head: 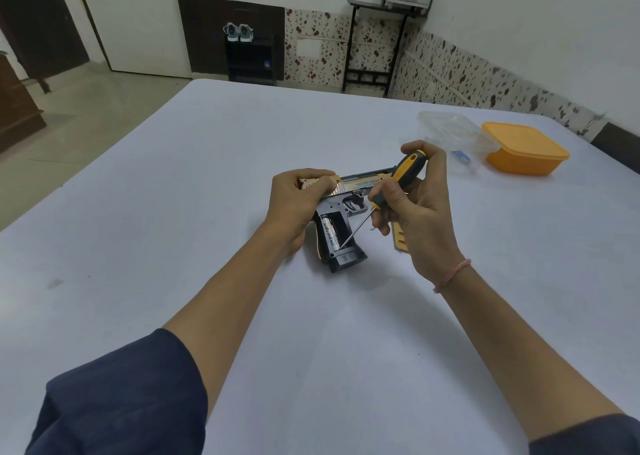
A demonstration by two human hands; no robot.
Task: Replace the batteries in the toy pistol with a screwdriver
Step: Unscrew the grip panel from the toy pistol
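Observation:
A black and gold toy pistol lies on its side on the white table, grip toward me. Its grip compartment is uncovered, and a battery shows inside. My left hand presses down on the rear of the slide. My right hand holds a yellow and black screwdriver, slanted down to the left. The metal tip touches the lower end of the battery. A tan cover plate lies on the table, partly hidden behind my right hand.
An orange lidded box stands at the right rear of the table. Beside it lies a clear plastic lid or container with a small blue item near it. The table's left edge runs diagonally, with floor beyond it.

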